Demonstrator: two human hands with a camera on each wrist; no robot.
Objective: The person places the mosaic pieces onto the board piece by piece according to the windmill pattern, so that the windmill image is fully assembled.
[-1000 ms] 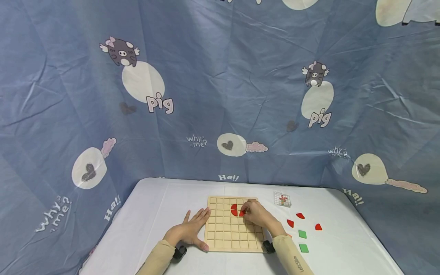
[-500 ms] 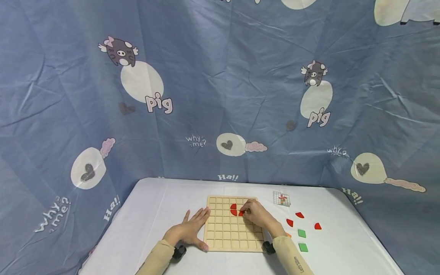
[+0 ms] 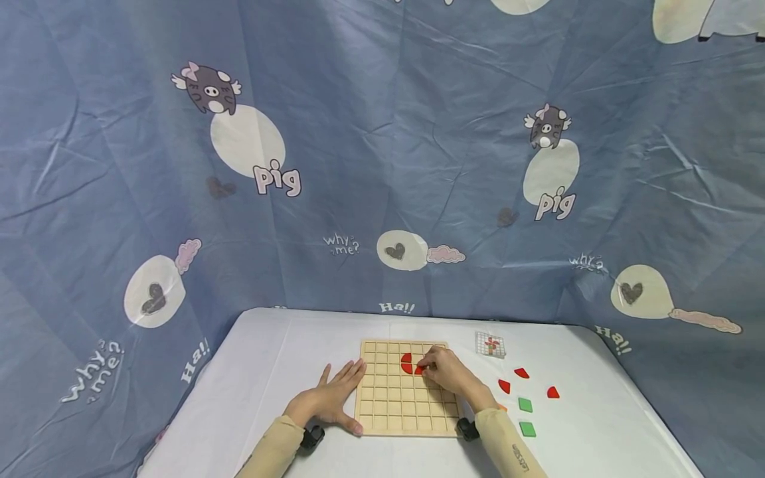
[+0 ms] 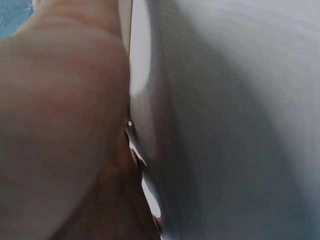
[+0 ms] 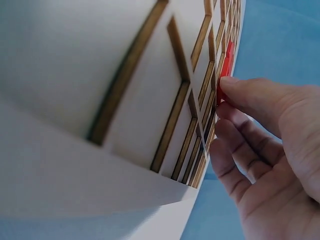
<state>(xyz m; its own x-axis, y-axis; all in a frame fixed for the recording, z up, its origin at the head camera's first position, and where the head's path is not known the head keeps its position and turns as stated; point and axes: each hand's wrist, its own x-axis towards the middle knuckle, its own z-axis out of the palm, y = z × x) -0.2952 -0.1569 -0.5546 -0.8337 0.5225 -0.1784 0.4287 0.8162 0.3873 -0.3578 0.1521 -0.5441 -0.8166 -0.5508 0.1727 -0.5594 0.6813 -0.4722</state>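
A pale wooden grid board [image 3: 388, 406] lies flat on the white table. Two red quarter-circle pieces [image 3: 406, 368] sit in neighbouring cells of its upper part. Just right of them, my right hand [image 3: 445, 370] pinches another red quarter-circle piece [image 3: 420, 370] over the board. In the right wrist view, the thumb of the right hand [image 5: 265, 130] presses against red [image 5: 226, 67] at the grid, and the other fingers curl below it. With fingers spread, my left hand [image 3: 327, 401] rests along the board's left edge. The left wrist view shows mostly blurred skin and cloth.
Right of the board lie loose red pieces [image 3: 505, 386] and two green squares [image 3: 525, 405]. An orange piece [image 3: 502, 407] is partly hidden by the right forearm. Behind them is a small gridded card [image 3: 491, 344] with a red pattern. A blue printed cloth [image 3: 335, 199] hangs behind the table.
The right fingers stay at the same red piece with barely any shift. My left hand has not moved. The whole head view wobbles slightly.
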